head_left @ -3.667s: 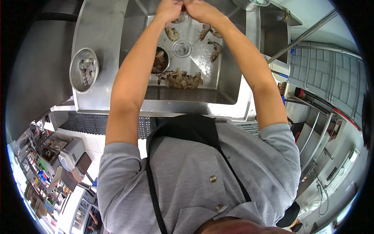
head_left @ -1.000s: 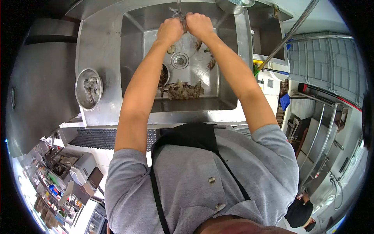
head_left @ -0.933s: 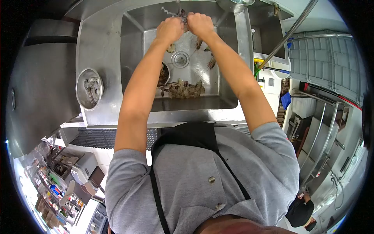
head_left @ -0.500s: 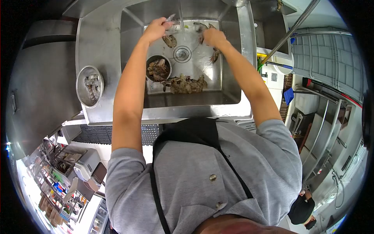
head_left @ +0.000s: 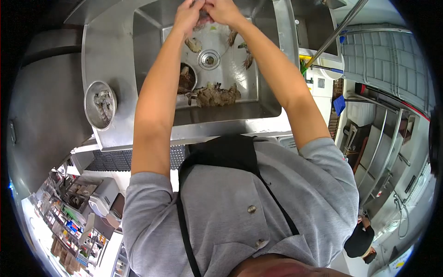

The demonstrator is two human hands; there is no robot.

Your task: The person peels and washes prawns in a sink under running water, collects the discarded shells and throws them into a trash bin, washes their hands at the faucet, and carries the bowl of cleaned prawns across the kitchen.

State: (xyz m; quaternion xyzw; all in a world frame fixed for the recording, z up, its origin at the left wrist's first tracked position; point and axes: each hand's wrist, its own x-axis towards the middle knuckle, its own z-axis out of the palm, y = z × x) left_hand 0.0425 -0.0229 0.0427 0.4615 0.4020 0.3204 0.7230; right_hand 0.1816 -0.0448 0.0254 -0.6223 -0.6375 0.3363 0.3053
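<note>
My left hand (head_left: 187, 17) and my right hand (head_left: 223, 11) meet at the top of the view, over the far part of the sink (head_left: 272, 74). Both have their fingers closed around a shrimp (head_left: 203, 19), mostly hidden between them. Below my left hand, a single shrimp (head_left: 193, 45) lies on the sink floor. Shrimp with long legs (head_left: 248, 60) lie under my right forearm. A heap of shrimp (head_left: 214, 95) rests along the near side of the sink. Beside it stands a round metal bowl (head_left: 195, 78) holding brown shrimp heads and shells, partly covered by my left forearm.
A metal colander (head_left: 87, 108) with peeled shrimp (head_left: 104, 105) stands on the left counter (head_left: 117, 83). The drain (head_left: 209, 60) lies mid-sink. A metal pole (head_left: 334, 39) slants at the right. Another person in black (head_left: 359, 241) is at the lower right.
My right hand has moved left and away from the shrimp on the right, joining my left hand at the far end of the sink. The view has shifted slightly.
</note>
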